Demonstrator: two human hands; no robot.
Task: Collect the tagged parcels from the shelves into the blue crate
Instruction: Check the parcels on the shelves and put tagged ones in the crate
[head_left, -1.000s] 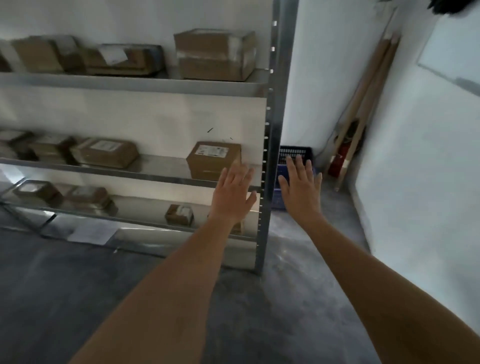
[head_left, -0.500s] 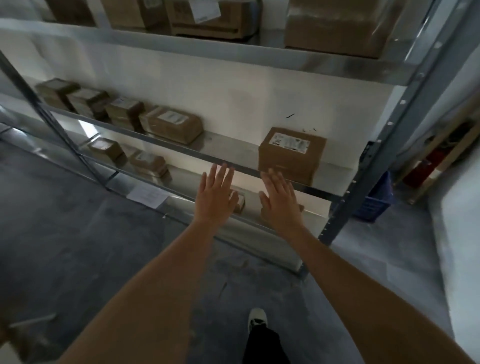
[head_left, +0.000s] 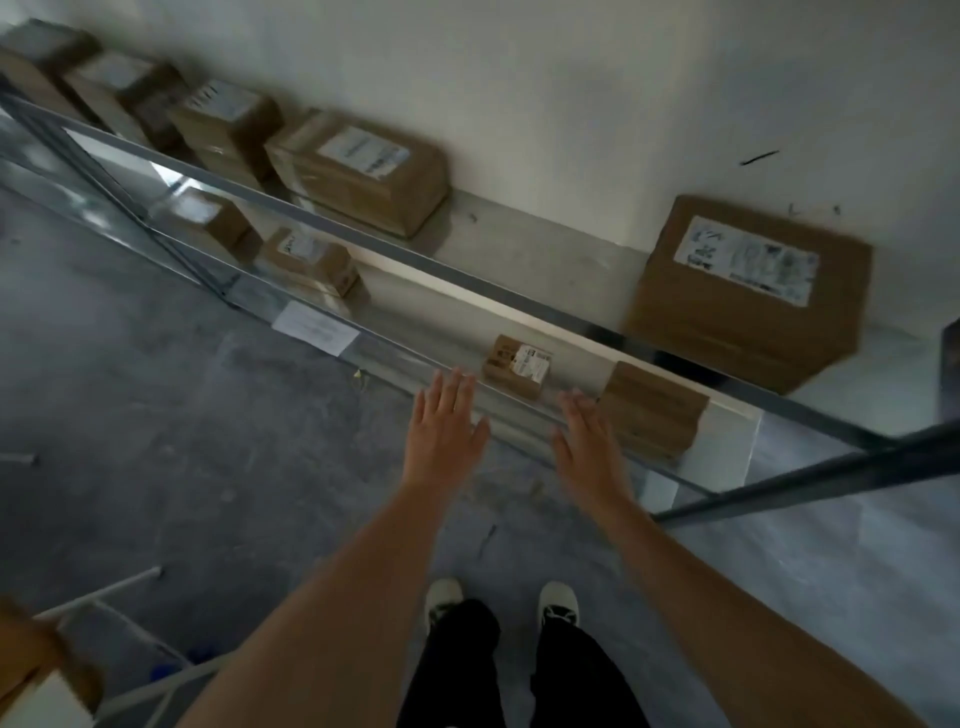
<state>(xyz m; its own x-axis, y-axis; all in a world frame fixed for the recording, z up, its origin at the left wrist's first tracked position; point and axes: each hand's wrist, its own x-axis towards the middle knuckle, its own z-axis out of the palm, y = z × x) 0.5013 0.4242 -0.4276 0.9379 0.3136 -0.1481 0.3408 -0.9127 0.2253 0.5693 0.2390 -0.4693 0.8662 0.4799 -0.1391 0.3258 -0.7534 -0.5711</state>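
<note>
Shoes (head_left: 558, 603) and dark trouser legs sit nearest to us on the grey floor (head_left: 156, 441), and from there both our bare forearms stretch forward toward the metal shelving. Our left hand (head_left: 447, 426) and our right hand (head_left: 589, 441) are both flat, fingers straight and together, holding nothing, and they hang just short of the front rail of the lowest shelf (head_left: 415, 364). Between and just beyond the two hands lies the small labelled parcel (head_left: 517, 365), straight ahead, with its long side running along the shelf; we judge either hand could reach it, the left perhaps a touch nearer. Just beside our right hand, on the same shelf, stands a plain brown parcel (head_left: 652, 410) whose visible faces show no tag. A white sheet of paper (head_left: 315, 328) lies further left along that shelf, past two more small parcels. Higher and farther back, the middle shelf (head_left: 519, 249) carries a large labelled box (head_left: 748, 291) to the right and a row of tagged boxes (head_left: 358, 171) to the left against the white wall. Every label is blurred; we can read no brand or writing. We see no blue crate in this view, so we judge the carry has yet to begin.
</note>
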